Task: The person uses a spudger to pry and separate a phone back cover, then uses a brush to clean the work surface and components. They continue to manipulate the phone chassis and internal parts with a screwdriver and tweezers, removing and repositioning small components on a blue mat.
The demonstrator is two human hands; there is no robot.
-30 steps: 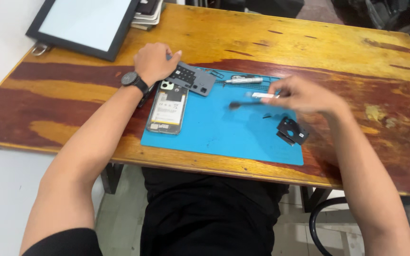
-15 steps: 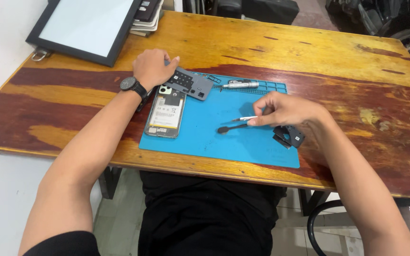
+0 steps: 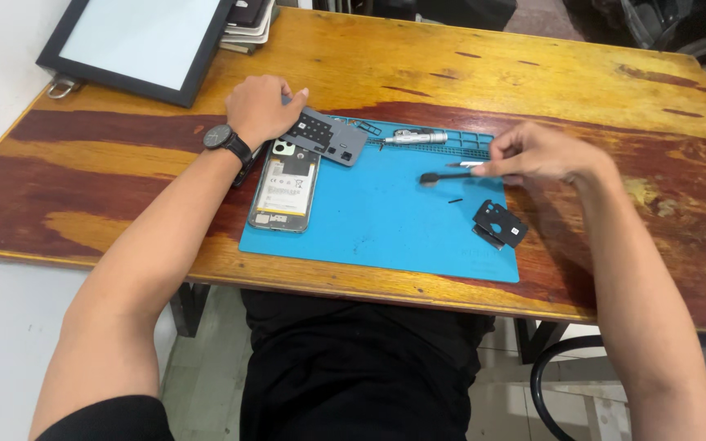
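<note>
Down on the blue work mat [image 3: 369, 220], an opened phone [image 3: 285, 189] lies face down with its back cover off, so its pale battery shows, near the mat's left edge. The left hand [image 3: 259, 109], with a dark watch [image 3: 222, 139] on its wrist, rests as a loose fist at the mat's upper left corner, just above the phone and touching the edge of a grey cover plate [image 3: 326, 136]; whether the curled fingers hold anything small I cannot tell. That plate lies tilted across the mat's top edge, just beside the phone's camera end.

The right hand [image 3: 537, 153] hovers over the mat's upper right part, its thumb and forefinger pinched narrow on a slim brush-like tool [image 3: 447, 174], whose dark tip points left over the bare blue. A tiny dark sliver [image 3: 455, 200] lies on the mat just below that tip (too small to tell what it is). Lower right on the mat sits a small black part [image 3: 498, 224], apart from the hand. A silver screwdriver [image 3: 418, 137] lies along the mat's top edge, between the grey plate and the right hand.

The mat lies on a wooden table [image 3: 533, 73] of yellow and reddish grain. At the table's far left corner leans a black-framed panel [image 3: 136, 41] with a pale face, with a small stack of flat things just beside it
</note>
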